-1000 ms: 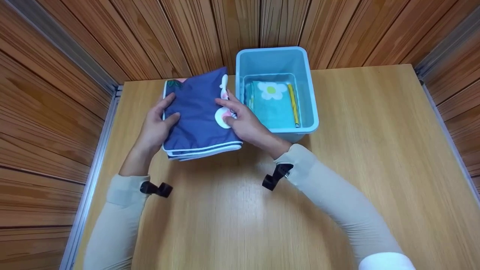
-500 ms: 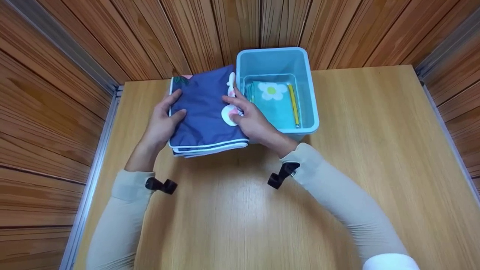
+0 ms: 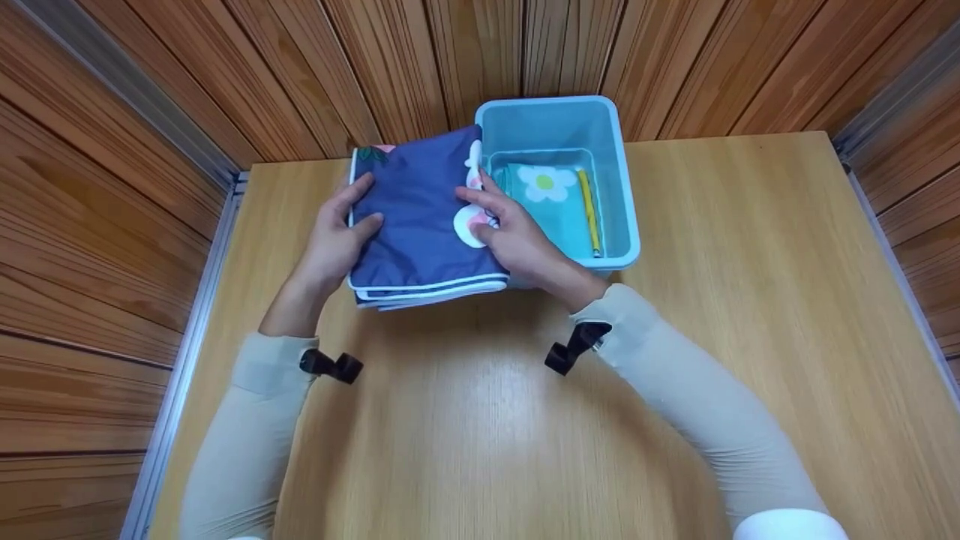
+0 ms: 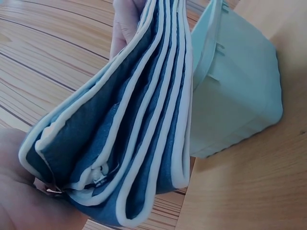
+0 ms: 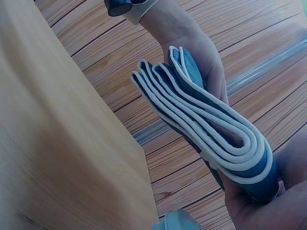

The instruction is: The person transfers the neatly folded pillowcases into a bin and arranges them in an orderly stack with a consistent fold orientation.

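Note:
Between my two hands is a folded navy cloth with white piped edges and a white-and-pink print, held up off the table. My left hand grips its left side, thumb on top and the other fingers mostly hidden beneath. The opposite side is held by my right hand, next to the bin's left rim. The light-blue bin stands at the back, its left wall partly covered by the cloth. Inside it lie a turquoise folded cloth with a white flower and a yellow pencil-like stick. Stacked layers of the navy cloth show in the left wrist view.
The wooden table spreads below the hands and to the right. Wood-plank walls rise behind and at both sides, with a metal rail along the left edge.
Both hands have carried the navy cloth to the right and slightly toward the back, so it now overlaps the bin's left rim. The bin and its contents stay in place.

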`<state>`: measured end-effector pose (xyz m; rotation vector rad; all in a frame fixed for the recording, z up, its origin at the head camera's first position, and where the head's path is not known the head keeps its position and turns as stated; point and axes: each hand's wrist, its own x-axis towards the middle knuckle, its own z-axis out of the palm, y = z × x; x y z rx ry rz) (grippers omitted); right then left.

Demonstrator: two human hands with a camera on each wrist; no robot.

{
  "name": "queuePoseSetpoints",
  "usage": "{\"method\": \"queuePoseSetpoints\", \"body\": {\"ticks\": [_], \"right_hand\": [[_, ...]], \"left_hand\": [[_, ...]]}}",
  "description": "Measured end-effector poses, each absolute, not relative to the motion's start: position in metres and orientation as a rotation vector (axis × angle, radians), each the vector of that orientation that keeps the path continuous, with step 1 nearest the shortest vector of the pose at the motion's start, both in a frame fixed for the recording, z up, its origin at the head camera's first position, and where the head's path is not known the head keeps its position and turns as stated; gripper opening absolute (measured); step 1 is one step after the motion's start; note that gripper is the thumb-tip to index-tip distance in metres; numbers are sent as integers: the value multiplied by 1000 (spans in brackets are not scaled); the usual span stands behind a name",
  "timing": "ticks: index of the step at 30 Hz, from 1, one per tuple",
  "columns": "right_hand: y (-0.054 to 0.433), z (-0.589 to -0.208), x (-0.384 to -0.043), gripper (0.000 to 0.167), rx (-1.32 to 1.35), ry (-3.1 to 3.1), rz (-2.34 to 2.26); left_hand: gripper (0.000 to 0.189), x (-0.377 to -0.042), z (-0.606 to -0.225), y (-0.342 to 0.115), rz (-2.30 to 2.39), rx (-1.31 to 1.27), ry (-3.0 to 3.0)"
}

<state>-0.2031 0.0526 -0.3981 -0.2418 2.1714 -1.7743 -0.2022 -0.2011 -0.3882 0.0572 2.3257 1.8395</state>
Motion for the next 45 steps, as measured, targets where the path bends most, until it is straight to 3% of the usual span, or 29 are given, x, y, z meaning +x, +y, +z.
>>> {"method": "queuePoseSetpoints", "body": {"ticks": [45], "right_hand": [[90, -392, -216, 50, -164, 2189, -1777]], "left_hand": [[59, -227, -387, -162, 1866, 89, 2288]]}}
